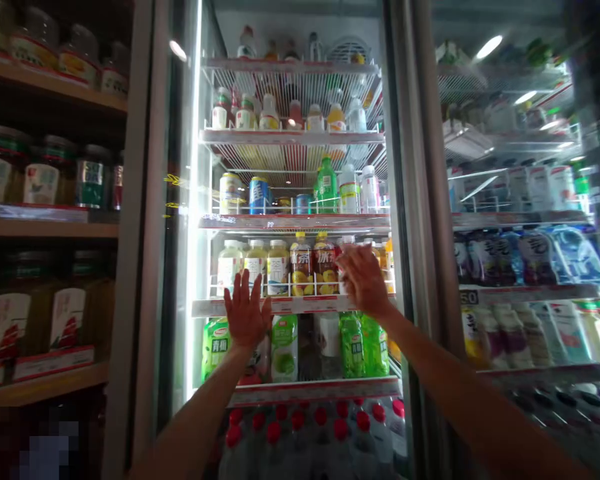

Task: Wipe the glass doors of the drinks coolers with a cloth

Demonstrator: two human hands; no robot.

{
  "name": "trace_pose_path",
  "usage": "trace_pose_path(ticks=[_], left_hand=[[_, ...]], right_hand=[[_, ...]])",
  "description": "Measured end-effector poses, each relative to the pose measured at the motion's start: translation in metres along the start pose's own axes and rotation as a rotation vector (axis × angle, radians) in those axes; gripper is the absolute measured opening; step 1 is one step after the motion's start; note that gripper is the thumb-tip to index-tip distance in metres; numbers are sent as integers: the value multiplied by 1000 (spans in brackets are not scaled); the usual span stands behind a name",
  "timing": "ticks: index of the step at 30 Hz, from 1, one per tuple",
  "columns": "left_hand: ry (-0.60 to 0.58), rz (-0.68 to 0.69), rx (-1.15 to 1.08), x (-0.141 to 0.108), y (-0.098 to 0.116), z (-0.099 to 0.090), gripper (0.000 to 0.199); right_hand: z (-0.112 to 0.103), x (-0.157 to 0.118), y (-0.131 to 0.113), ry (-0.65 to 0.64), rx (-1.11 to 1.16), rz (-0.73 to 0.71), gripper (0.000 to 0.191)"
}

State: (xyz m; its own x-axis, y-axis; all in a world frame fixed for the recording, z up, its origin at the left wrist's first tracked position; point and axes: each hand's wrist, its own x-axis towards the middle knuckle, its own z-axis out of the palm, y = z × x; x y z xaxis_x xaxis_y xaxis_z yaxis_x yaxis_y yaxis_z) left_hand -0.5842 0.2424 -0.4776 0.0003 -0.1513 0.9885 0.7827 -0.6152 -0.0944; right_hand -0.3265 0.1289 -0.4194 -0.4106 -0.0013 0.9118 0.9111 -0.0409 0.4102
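Both arms reach toward a lit drinks fridge. My left hand (248, 312) is open with fingers spread, in front of the shelf edge (300, 305) below the pale yellow bottles (255, 267). My right hand (364, 277) is blurred, its fingers stretched out and nothing visible in them. It overlaps the right part of that bottle row, beside the iced tea bottles (325, 265); whether it touches a bottle I cannot tell. Green bottles (351, 345) stand on the shelf beneath, between the two hands and to either side.
Red-capped bottles (320, 427) fill the bottom. Higher up are cans (259, 195) and a green bottle (326, 185). A metal door frame (423, 200) stands right, with another stocked fridge section (525, 260) behind glass. Left, wooden shelves (50, 229) hold jars and bottles.
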Motion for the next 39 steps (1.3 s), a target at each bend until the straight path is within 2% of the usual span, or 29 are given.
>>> trace_pose_path(ticks=[3, 5, 6, 8, 11, 13, 15, 19, 21, 22, 24, 28, 30, 32, 36, 38, 39], left_hand=[[5, 9, 3, 0, 1, -1, 56], [7, 7, 7, 0, 1, -1, 57], [7, 7, 8, 0, 1, 0, 57], [9, 12, 9, 0, 0, 0, 57], [16, 23, 20, -1, -1, 1, 57], [17, 22, 24, -1, -2, 1, 57], [10, 18, 17, -1, -1, 1, 57], [3, 5, 2, -1, 0, 0, 56], [1, 1, -4, -1, 0, 0, 57], [0, -1, -9, -1, 0, 0, 57], [-6, -9, -20, -1, 0, 1, 57], [-11, -10, -17, -2, -1, 1, 57], [-6, -4, -9, -2, -1, 1, 57], [-3, 4, -6, -1, -1, 1, 57], [-14, 0, -6, 1, -1, 0, 57], [-24, -11, -7, 0, 1, -1, 56], [-29, -19, -7, -2, 3, -1, 55]], right_hand=[[-5, 10, 42, 191, -74, 308, 50], [-1, 22, 43, 252, -70, 374, 49], [3, 28, 34, 239, -51, 353, 48], [12, 36, 0, 150, 7, 226, 45], [23, 36, -53, -62, 93, -125, 45], [23, 30, -63, -116, 105, -269, 45], [16, 23, -45, -70, 62, -201, 44], [-2, 19, 27, 166, -83, 256, 45], [-5, 19, 43, 254, -113, 399, 47], [-4, 19, 41, 268, -106, 423, 47], [2, 16, 17, 224, -46, 366, 45], [17, 1, -55, 1, 96, 7, 44], [17, -8, -67, -63, 108, -116, 43], [10, -18, -52, -59, 70, -72, 43], [-15, -41, 13, 92, -74, 290, 45], [-21, -51, 27, 155, -103, 385, 47], [-21, -55, 24, 176, -102, 403, 48]])
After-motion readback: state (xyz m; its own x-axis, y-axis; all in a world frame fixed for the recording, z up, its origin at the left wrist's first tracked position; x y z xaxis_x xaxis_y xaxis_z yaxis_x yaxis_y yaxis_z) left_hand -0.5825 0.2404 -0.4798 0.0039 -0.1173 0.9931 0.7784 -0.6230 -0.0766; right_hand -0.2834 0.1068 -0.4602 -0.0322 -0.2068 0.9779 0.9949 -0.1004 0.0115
